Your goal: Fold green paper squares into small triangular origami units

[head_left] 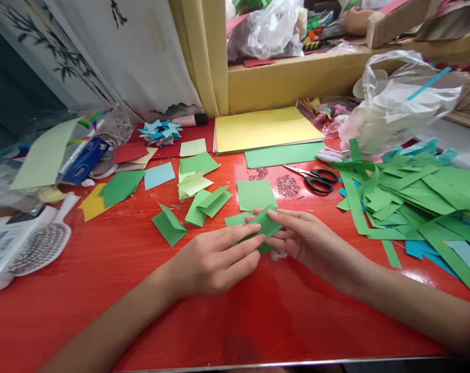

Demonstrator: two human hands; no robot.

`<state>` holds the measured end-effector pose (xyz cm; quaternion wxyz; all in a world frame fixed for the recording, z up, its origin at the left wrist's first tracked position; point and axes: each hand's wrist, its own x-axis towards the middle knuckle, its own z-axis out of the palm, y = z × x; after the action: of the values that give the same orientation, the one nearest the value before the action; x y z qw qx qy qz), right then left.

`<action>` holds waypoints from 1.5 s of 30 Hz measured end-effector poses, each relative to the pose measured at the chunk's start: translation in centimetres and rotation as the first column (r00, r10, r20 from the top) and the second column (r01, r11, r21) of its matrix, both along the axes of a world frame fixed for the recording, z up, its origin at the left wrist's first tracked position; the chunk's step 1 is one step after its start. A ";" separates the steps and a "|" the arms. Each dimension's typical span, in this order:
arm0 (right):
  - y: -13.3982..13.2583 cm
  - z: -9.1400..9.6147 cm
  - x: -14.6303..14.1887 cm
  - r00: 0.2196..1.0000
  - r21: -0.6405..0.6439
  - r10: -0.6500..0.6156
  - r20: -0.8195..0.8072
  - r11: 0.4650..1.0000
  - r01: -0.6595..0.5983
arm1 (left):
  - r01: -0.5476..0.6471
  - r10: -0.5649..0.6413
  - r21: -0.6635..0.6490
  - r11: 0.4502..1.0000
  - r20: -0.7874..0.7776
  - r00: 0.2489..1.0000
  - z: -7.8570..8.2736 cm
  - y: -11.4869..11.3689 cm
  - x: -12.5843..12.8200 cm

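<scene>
Between my two hands is a folded piece of green paper (268, 221), raised a little above the red table. My left hand (219, 256) pinches its left side with the fingertips. On its right edge, the thumb and fingers of my right hand (304, 241) are closed. Just beyond my fingers lies a flat light-green paper square (257, 195), with more green paper partly hidden beneath my hands. Left of them, several creased green papers (215, 201) stand half open, one of them a darker folded square (170, 225).
Black-handled scissors (321, 180) lie behind my right hand. Green paper strips (409, 194) are heaped at the right. A yellow paper stack (269, 129) sits at the back. On the left are a white hairbrush (42, 243) and a blue folded-paper ring (160, 132).
</scene>
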<state>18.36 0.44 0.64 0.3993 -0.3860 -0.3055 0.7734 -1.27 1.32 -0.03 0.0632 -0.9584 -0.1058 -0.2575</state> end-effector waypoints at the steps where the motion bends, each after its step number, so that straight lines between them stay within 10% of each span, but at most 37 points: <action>1: -0.1 0.1 0.0 1.000 0.034 0.013 0.026 0.999 -0.014 | 0.003 -0.003 -0.036 0.999 0.019 1.000 0.0 -0.1 0.1; 7: -0.6 -0.3 -0.1 0.943 0.243 0.110 0.313 0.951 -0.192 | -0.179 0.295 -0.419 0.890 0.231 0.927 0.9 -1.1 1.0; 13: -1.6 0.3 -0.3 0.831 0.425 0.073 0.552 0.832 -0.356 | -0.292 0.490 -0.754 0.588 0.044 0.871 1.6 -1.0 1.2; 20: -1.1 0.7 -0.4 0.877 0.309 0.051 0.478 0.925 -0.222 | -0.143 0.566 -0.905 0.401 0.122 0.815 1.8 -0.9 1.2; 37: -1.2 0.5 -0.6 0.908 0.435 0.005 0.419 0.877 -0.206 | -0.073 0.686 -0.978 0.197 0.084 0.723 1.6 -1.0 1.7; 45: -1.2 0.3 -0.6 0.898 0.428 -0.004 0.440 0.880 -0.205 | -0.022 0.684 -0.982 0.188 0.115 0.721 1.3 -1.2 1.8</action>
<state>17.76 -0.80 0.97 0.3611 -0.4228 -0.5814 0.5940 0.48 0.16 1.26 -0.4844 -0.6263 -0.4806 -0.3770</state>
